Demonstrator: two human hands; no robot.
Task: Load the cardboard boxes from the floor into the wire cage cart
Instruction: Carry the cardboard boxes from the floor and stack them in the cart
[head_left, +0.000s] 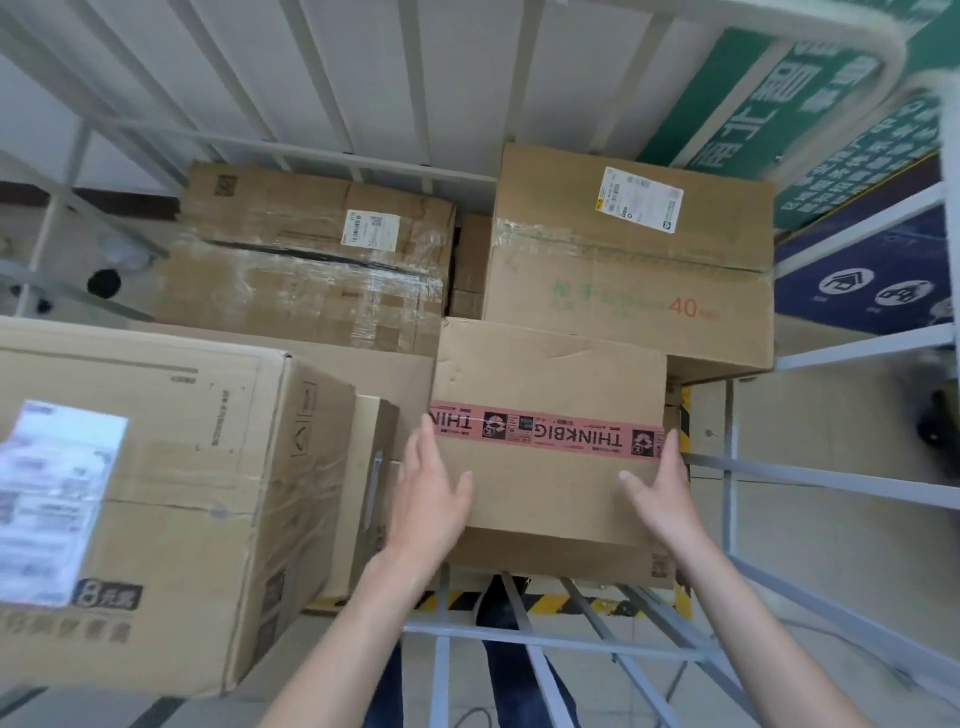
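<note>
On the near left stands a big box (156, 493) with a white label. Next, the left hand (431, 493) and right hand (662, 493) lie flat and open on the two sides of the pink-tape box (550, 431), inside the wire cage cart (831, 475). It looks stiff and fairly light; press the sides or lift from below. Far back sit two more, the wrapped box (311, 260) and the 40 box (628, 260). I count four clear boxes.

Pale tiled floor (831, 519) — green signboard (753, 104) against white panelled wall (363, 62)

Parcel depot: labelled cartons (628, 249) (taped) fill a wire cart (831, 478).
</note>
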